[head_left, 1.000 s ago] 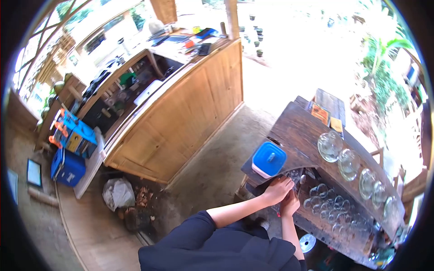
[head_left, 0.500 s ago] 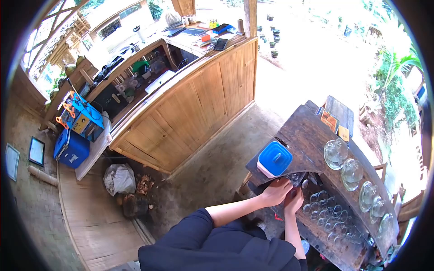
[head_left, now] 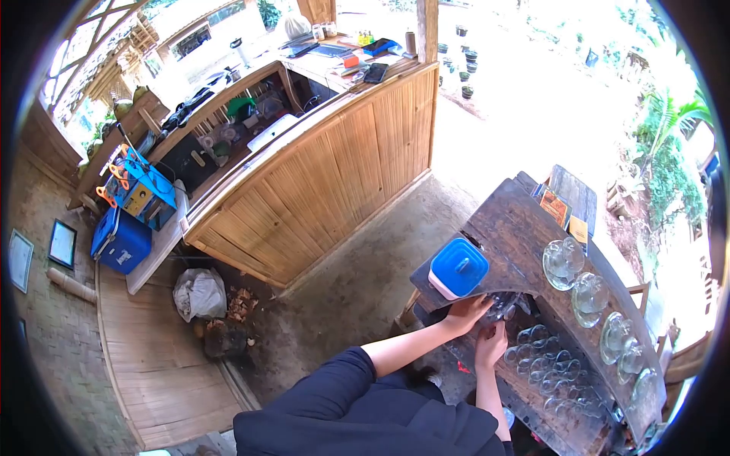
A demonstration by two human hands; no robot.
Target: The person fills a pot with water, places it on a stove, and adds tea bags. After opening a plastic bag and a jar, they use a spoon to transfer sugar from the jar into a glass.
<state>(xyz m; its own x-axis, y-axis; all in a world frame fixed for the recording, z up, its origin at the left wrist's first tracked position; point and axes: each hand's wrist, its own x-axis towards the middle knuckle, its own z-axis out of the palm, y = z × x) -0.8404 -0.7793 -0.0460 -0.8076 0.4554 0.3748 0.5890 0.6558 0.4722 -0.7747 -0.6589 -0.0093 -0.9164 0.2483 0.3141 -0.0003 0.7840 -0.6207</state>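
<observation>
Slightly more apart now, the left hand (head_left: 467,313) and the right hand (head_left: 491,343) are reaching to the shiny things (head_left: 501,307) at the opening under the worktop (head_left: 506,232). How each grip is closing, I cannot tell. Glasses (head_left: 549,363) are resting near the right hand; the blue-lidded box (head_left: 458,267) is sitting above the left.

Before me I see a wooden counter (head_left: 327,178) with panelled front, standing on a stained grey floor (head_left: 357,251). Strong daylight comes through the open side, near a wooden post (head_left: 427,32).
</observation>
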